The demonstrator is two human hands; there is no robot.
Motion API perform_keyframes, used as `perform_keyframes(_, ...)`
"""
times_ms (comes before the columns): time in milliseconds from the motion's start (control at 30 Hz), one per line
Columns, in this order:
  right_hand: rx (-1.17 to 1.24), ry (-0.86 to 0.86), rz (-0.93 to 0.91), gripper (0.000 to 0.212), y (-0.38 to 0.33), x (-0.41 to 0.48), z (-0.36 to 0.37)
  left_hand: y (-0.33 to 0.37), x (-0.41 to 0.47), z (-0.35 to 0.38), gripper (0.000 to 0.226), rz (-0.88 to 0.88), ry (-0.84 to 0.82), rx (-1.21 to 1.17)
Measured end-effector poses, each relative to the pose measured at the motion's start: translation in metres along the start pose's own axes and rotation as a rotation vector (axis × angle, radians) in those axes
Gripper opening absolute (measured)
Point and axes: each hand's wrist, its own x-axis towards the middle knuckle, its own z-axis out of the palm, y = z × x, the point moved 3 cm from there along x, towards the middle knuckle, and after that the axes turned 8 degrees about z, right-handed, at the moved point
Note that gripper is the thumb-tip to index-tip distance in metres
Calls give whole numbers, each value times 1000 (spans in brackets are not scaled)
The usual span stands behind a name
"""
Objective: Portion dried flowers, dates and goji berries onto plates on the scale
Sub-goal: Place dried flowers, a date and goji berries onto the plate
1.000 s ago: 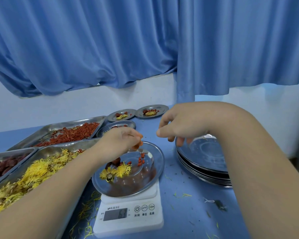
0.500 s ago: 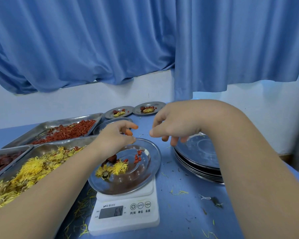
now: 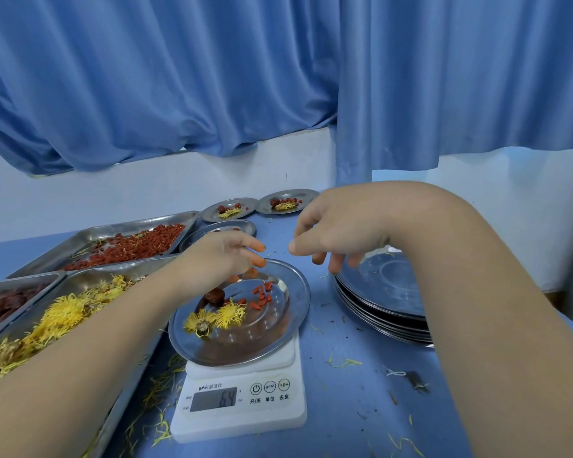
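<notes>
- The scale (image 3: 242, 391) is set at lower centre on the tabletop (image 3: 354, 421), with a plate (image 3: 303, 304) carried on it.
- Dried flowers (image 3: 219, 317), a date (image 3: 214, 296) and goji berries (image 3: 262, 296) are shown on that plate.
- The left hand (image 3: 219, 259) is held released over the plate's far rim, fingers loosely extended.
- The right hand (image 3: 338, 233) is held released at centre right, near the stacked plates (image 3: 394, 315).
- Filled plates (image 3: 286, 202) are seen beyond.

Three trays (image 3: 90, 233), one scale (image 3: 242, 401), four filled plates (image 3: 298, 302), one stack (image 3: 387, 292)
</notes>
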Motion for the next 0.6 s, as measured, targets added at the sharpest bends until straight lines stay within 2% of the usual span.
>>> perform_keyframes(233, -4, -7, 2, 26, -1, 1, 2, 4, -9, -2, 21, 9, 30, -57)
perform_keyframes(433, -51, -29, -5, 26, -4, 4, 8, 3, -39, -8, 26, 8, 173, -384)
perform_keyframes(600, -98, -60, 6, 25, -8, 11, 18, -5, -62, -10, 40, 0, 165, -636)
